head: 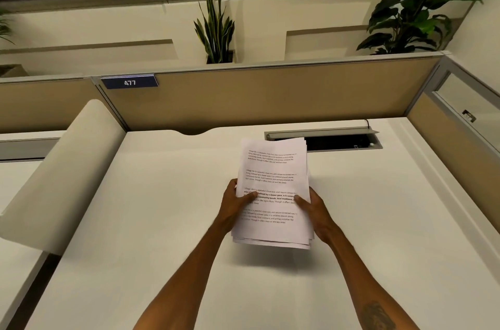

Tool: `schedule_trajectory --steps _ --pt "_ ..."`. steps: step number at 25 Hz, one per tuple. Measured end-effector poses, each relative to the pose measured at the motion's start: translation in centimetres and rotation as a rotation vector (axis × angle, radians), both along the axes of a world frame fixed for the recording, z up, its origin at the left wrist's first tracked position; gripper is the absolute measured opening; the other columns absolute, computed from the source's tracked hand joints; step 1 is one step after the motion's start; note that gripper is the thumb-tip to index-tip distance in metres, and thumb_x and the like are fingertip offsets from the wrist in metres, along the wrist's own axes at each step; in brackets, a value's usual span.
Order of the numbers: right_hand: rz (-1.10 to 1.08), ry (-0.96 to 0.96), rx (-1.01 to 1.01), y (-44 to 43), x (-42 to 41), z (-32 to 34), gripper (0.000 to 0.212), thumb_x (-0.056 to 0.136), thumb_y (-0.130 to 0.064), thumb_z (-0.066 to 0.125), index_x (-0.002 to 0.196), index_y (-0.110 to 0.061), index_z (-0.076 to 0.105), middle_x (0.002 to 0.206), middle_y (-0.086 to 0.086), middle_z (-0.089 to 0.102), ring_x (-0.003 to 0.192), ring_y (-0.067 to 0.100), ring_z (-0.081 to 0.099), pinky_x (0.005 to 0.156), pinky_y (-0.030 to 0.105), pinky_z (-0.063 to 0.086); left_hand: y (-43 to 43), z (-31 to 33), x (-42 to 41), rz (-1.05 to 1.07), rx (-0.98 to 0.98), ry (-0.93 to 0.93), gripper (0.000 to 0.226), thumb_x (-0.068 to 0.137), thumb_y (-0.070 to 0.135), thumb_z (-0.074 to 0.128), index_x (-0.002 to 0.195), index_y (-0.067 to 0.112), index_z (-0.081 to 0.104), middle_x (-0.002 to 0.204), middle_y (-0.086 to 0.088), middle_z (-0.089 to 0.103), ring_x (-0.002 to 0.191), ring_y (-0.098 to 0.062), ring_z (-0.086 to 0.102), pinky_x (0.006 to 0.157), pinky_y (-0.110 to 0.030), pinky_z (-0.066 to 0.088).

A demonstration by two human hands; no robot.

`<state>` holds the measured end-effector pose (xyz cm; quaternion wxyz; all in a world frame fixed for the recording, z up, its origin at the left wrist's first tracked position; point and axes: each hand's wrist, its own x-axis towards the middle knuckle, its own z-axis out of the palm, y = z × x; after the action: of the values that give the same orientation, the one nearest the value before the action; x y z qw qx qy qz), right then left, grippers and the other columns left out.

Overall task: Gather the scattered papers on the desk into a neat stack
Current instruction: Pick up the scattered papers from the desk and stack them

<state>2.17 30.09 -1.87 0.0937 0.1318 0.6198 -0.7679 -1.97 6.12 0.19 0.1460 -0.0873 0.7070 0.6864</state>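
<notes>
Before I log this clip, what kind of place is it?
Most likely an office cubicle: tan partition panels around a white desk, a blue number plate reading 477, and a cable hatch set into the desktop.

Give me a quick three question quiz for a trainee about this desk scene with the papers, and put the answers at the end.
1. True or false: the stack of papers lies flat on the desk, untouched.
2. Which hands hold the stack? A) left hand only B) right hand only C) both
3. Fill in: the sign on the partition reads ___.

Key: 1 false, the stack is held with a shadow beneath it. 2 C, one at each side, thumbs on the top sheet. 3 477.
</notes>
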Motion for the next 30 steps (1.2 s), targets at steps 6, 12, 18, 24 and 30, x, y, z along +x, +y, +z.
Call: schedule_trajectory --steps 6,12,18,24,30 --pt "0.102 -0.040 -0.040 -0.9 -0.5 -0.2 0.033 0.102 -0.025 0.054 0.134 -0.021 0.056 0.127 0.002 0.071 0.112 0.027 0.070 0.086 0.039 0.061 -2.8 -1.0 0.4 -0.092 0.106 -0.032 0.035 0.101 0.016 0.062 0.135 0.011 0.058 0.127 -0.009 0.073 0.110 -0.027 0.074 0.091 -0.038 0.062" --pt "-0.252 -0.266 0.817 -0.5 -3.3 -2.2 0.045 0.098 -0.016 0.059 0.140 -0.004 0.048 0.142 0.022 0.051 0.130 0.039 0.047 0.106 0.047 0.043 -7.2 -2.0 0.4 0.035 0.011 0.026 0.033 0.100 0.017 0.062 0.133 0.012 0.060 0.124 -0.009 0.074 0.108 -0.030 0.074 0.085 -0.036 0.064" --pt "-0.069 -0.463 1.086 0.3 -4.9 -3.8 0.075 0.090 -0.025 0.069 0.150 -0.010 0.027 0.148 0.021 0.036 0.136 0.041 0.033 0.112 0.050 0.031 -12.2 -2.6 -0.4 0.165 -0.020 0.044 0.026 0.100 0.016 0.063 0.125 0.020 0.064 0.116 0.001 0.077 0.098 -0.016 0.077 0.075 -0.026 0.063" --pt "-0.150 -0.479 0.870 0.6 -6.0 -4.4 0.039 0.084 -0.007 0.068 0.121 -0.001 0.058 0.129 0.020 0.060 0.119 0.039 0.057 0.101 0.046 0.048 -12.4 -3.4 -0.7 0.187 -0.037 0.048 0.035 0.101 0.013 0.060 0.136 0.007 0.058 0.125 -0.011 0.072 0.106 -0.026 0.073 0.089 -0.039 0.062" --pt "-0.237 -0.344 0.558 2.4 -4.7 -3.9 0.032 0.096 -0.017 0.064 0.123 0.000 0.066 0.126 0.019 0.068 0.116 0.039 0.062 0.105 0.048 0.049 -10.9 -3.8 -0.9 0.172 -0.053 0.061 0.034 0.103 0.010 0.057 0.136 0.001 0.056 0.130 -0.018 0.069 0.117 -0.039 0.067 0.102 -0.058 0.053"
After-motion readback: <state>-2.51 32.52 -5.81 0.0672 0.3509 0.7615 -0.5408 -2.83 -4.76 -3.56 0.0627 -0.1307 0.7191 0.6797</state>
